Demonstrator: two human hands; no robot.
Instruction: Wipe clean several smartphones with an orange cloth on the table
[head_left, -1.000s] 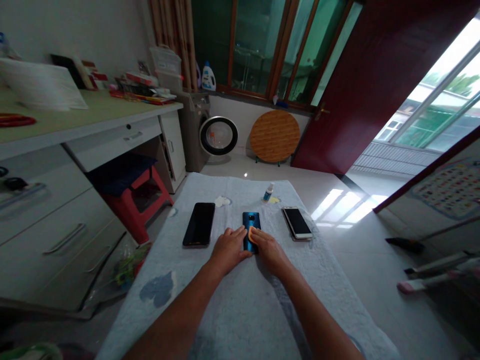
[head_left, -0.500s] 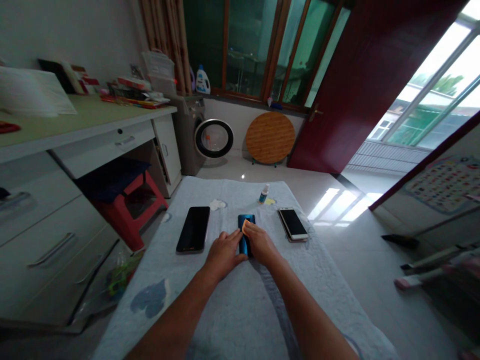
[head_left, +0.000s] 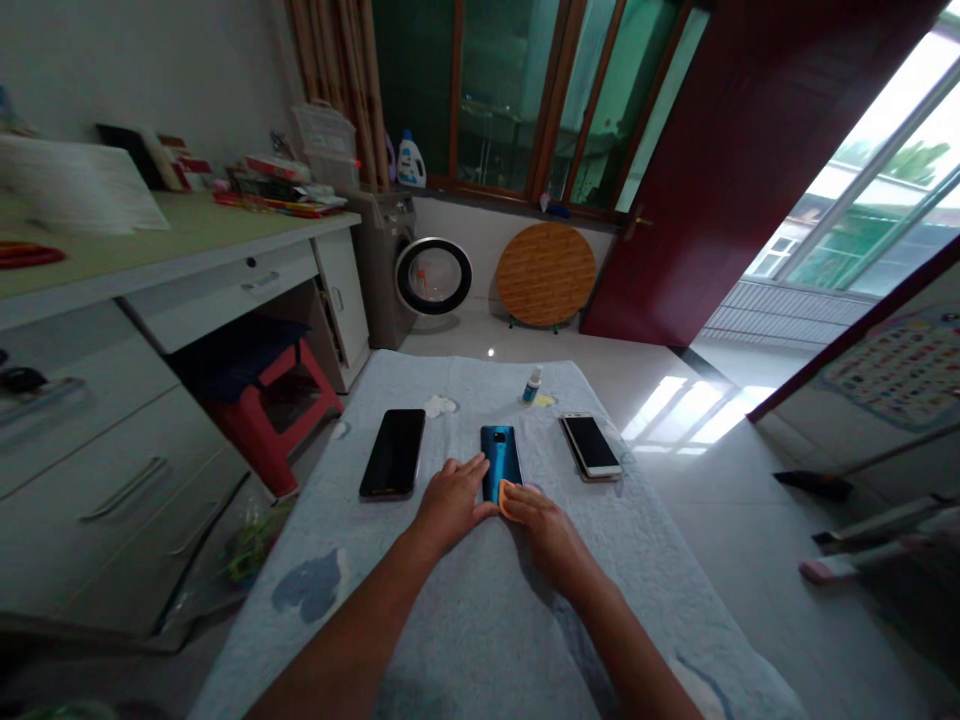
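Note:
A blue smartphone (head_left: pixel 495 462) lies back side up on a pale blue cloth (head_left: pixel 465 600). My left hand (head_left: pixel 454 498) holds it in place, fingers along its left edge and thumb at the bottom corner. Pressed under the fingers of my right hand (head_left: pixel 551 525) is a small orange wiping pad (head_left: pixel 511 502), at the phone's lower right corner. To the left rests a black tablet-like phone (head_left: pixel 393 454), screen up. On the right a white smartphone (head_left: pixel 592 446) lies with its dark screen up. Behind the blue phone stands a small spray bottle (head_left: pixel 532 386).
A desk (head_left: pixel 202 235) with drawers runs along the left, with a red stool (head_left: pixel 292 420) beneath it. Beyond the cloth are a washing machine with its round door (head_left: pixel 433 276) open and a round wooden tabletop (head_left: pixel 546 275). A dark red door (head_left: pixel 720 170) is at the right.
My right hand has drawn the orange pad from the upper part of the phone down to its lower right corner. My left hand stays at the phone's left edge.

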